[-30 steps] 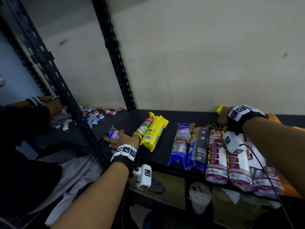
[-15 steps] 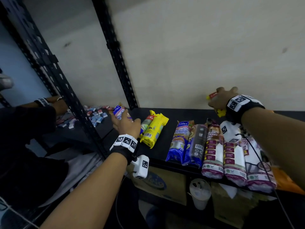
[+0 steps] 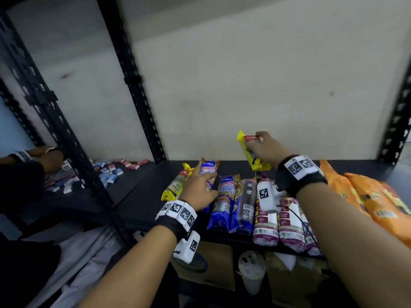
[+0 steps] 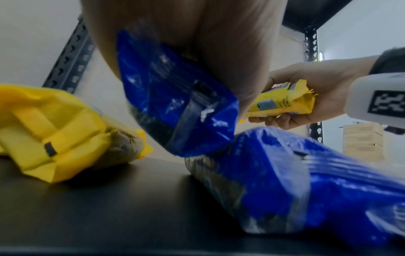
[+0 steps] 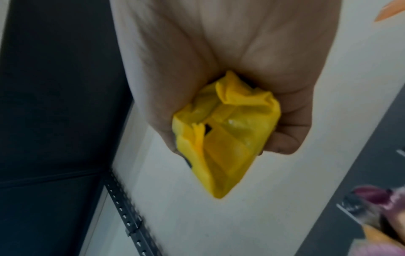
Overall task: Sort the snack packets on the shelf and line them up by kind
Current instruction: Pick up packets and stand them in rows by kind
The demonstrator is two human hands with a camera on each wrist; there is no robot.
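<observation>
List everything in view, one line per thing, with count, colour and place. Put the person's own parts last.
Yellow packet: one, in the right hand's grip, raised above the shelf.
Yellow packets on the shelf: count unclear, left end of the row.
Blue packet: one, in the left hand's grip.
Blue packets lying flat: two, middle of the row.
White and maroon packets: about three, right of the blue ones.
Orange bags: at least two, far right.
Small boxes: many, red and blue, scattered on the neighbouring shelf.
Shelf: one, black.
Cup: one, pale, below the shelf.
Left hand: holding.
Right hand: holding.
</observation>
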